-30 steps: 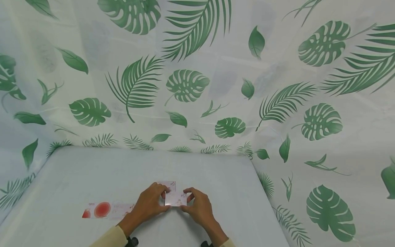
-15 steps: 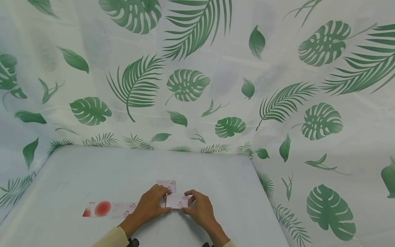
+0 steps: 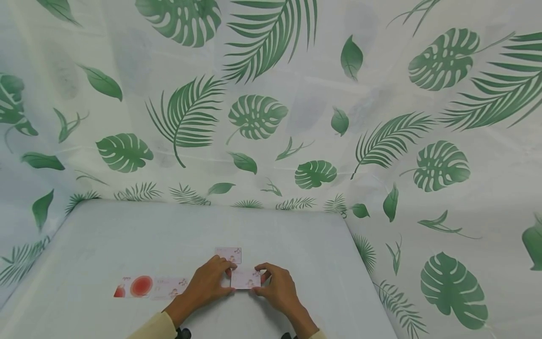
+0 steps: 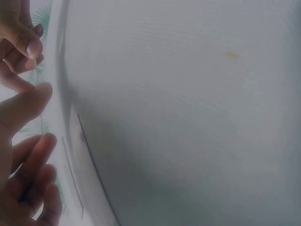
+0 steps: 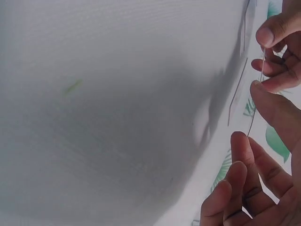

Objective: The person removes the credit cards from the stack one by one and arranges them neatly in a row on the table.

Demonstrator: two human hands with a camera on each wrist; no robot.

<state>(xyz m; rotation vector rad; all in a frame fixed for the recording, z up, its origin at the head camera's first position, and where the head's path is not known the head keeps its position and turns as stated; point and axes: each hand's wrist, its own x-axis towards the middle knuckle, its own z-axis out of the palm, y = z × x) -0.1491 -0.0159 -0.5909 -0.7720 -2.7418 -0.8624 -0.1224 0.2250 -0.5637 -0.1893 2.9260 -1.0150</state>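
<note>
I have the left hand (image 3: 209,278) and right hand (image 3: 277,287) both pinching one pale card (image 3: 246,279) above the tabletop (image 3: 323,263), well short of its far edge. One loose card (image 3: 230,254) lies just beyond. Nearer the left edge rests a red-and-pink strip (image 3: 141,286); one piece or two, I can't tell.

The left hand (image 3: 209,279) and right hand (image 3: 278,287) are shifting the held card (image 3: 245,278) rightward and closer in; more of the rear card (image 3: 228,253) is showing.
</note>
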